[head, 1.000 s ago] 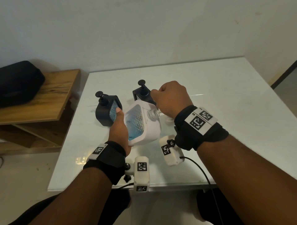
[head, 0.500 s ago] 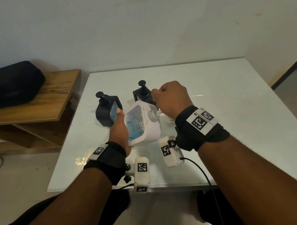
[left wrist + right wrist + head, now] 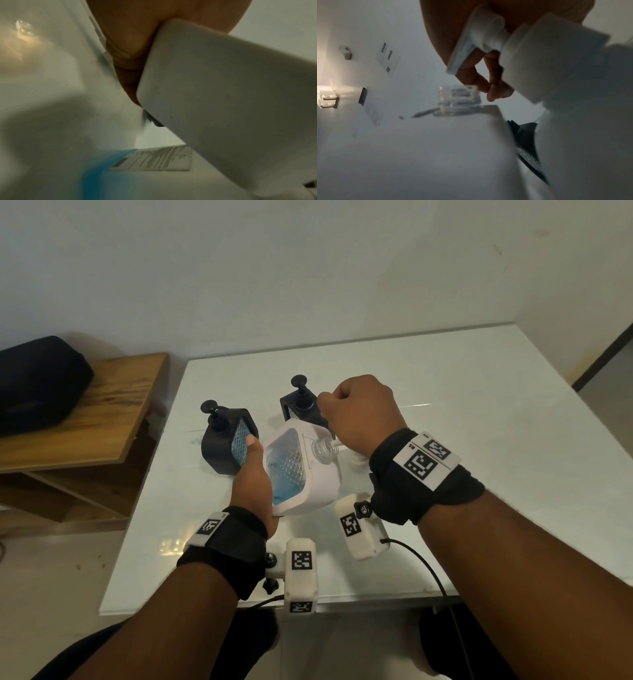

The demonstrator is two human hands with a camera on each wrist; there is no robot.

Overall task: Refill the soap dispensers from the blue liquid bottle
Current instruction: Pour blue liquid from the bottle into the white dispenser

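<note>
We have the white dispenser point(image 3: 301, 470) tilted in our left hand point(image 3: 251, 481), that grip wrapped round its side, its clear threaded neck point(image 3: 323, 450) uncapped and pointing to the right. Our right hand point(image 3: 359, 409) is clenched round the white pump head point(image 3: 481, 36), which the right wrist view shows lifted clear of the neck. So we judge the opening step is in hand: the pump is out, but nothing is being poured yet. Some blue liquid shows low inside the white body. Two black dispensers point(image 3: 227, 440) and point(image 3: 303, 405) stand on the desk point(image 3: 479, 474) just behind, pumps on.

Next we would need to set the pump down, stand the white dispenser upright and bring the refill to its neck.

The blue liquid bottle itself we cannot place with certainty: the left wrist view shows only a blurred blue shape with a printed label point(image 3: 154, 158), perhaps a reflection in the desk. The pump's tube is mostly hidden behind our right hand, and both wrist views are soft
</note>
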